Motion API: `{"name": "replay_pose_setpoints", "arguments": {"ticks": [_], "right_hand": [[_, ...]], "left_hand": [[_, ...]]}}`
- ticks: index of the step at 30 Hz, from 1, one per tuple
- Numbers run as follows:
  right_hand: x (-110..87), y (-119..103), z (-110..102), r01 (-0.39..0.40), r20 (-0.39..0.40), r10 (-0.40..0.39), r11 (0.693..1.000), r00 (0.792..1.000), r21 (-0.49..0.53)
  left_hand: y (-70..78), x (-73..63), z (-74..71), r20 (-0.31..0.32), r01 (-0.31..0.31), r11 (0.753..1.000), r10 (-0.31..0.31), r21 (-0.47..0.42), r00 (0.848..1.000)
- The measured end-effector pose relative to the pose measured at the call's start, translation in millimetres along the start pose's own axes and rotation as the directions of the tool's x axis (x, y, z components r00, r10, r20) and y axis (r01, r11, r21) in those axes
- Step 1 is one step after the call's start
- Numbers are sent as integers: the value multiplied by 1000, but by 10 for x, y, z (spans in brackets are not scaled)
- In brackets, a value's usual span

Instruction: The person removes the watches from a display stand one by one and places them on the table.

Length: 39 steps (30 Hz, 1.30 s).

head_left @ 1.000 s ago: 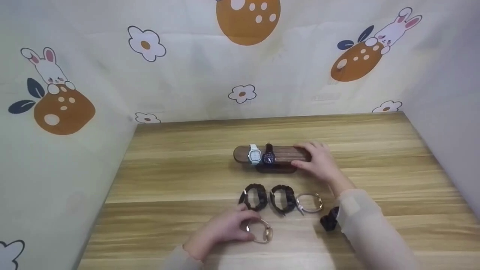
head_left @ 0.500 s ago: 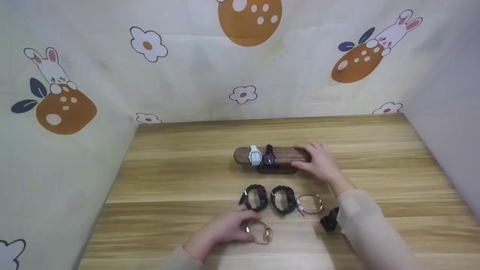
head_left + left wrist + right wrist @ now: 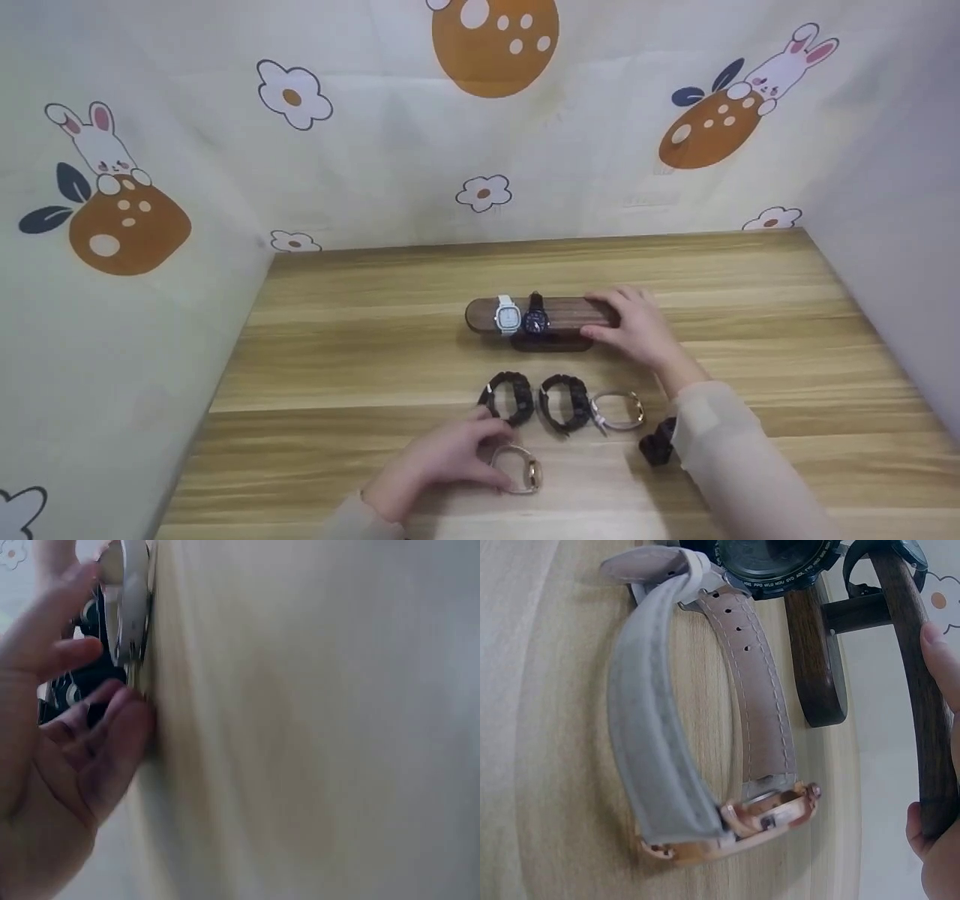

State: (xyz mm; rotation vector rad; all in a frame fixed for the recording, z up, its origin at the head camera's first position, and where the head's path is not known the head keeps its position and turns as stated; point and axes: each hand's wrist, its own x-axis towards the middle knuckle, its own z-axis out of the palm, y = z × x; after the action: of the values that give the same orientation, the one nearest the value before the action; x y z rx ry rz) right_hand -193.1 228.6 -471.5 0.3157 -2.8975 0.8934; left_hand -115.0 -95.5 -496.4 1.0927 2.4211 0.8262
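In the head view my left hand [image 3: 457, 454] is beside a gold watch [image 3: 533, 475] with a pale strap, its thumb and fingers apart around the strap's left side. The left wrist view also shows a gap between the digits of the left hand [image 3: 67, 727], with the watch [image 3: 133, 604] just beyond them. My right hand [image 3: 637, 326] grips the right end of a dark wooden watch stand [image 3: 574, 313], thumb in front and fingers over the back. On its bar sit a white watch [image 3: 508, 318] and a dark round watch [image 3: 536, 322].
Two black watches [image 3: 517, 401] [image 3: 576, 405] and a watch with a grey strap [image 3: 619, 427] stand in a row before the stand. The grey strap [image 3: 649, 720] is close in the right wrist view. A black object [image 3: 657, 447] shows beneath the right sleeve. Patterned cloth [image 3: 390, 150] walls the table.
The left thumb and fingers have loosened slightly around the gold watch, which has shifted a little toward the near side. The right hand keeps its grip on the stand.
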Motion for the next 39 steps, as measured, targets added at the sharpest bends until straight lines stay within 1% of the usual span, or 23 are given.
{"name": "replay_pose_setpoints", "arguments": {"ticks": [5,10,13,17,21,26,29,32,35,39], "right_hand": [[-4,5,13,24,-18,-24,1000,1000,-6],[-2,-8,14,17,-14,-17,1000,1000,-7],[-3,-14,14,6,-9,-6,1000,1000,1],[-7,-19,11,3,-2,-3,1000,1000,11],[-13,-15,6,5,-4,-5,1000,1000,21],[-17,-8,8,5,-5,-5,1000,1000,12],[-16,-7,12,3,-3,-3,1000,1000,7],[-16,-10,16,0,0,0,1000,1000,12],[-17,-14,10,-1,-3,1,1000,1000,12],[-4,-6,10,4,-11,-4,1000,1000,-2]], "left_hand": [[9,29,-141,-26,11,1000,-12,-28,1000],[3,79,-269,-53,27,999,-28,-32,998],[-7,112,-330,-66,45,998,-47,-36,997],[-6,148,-382,-82,85,995,-89,-54,993],[5,199,-405,-126,93,993,-101,-68,987],[-20,287,-416,-211,86,996,-91,-34,973],[-58,341,-421,-274,91,995,-97,-35,957],[-106,405,-427,-348,94,995,-102,-40,932],[-143,482,-446,-436,89,996,-82,-4,896],[-177,596,-486,-524,105,993,-61,55,850]]}}
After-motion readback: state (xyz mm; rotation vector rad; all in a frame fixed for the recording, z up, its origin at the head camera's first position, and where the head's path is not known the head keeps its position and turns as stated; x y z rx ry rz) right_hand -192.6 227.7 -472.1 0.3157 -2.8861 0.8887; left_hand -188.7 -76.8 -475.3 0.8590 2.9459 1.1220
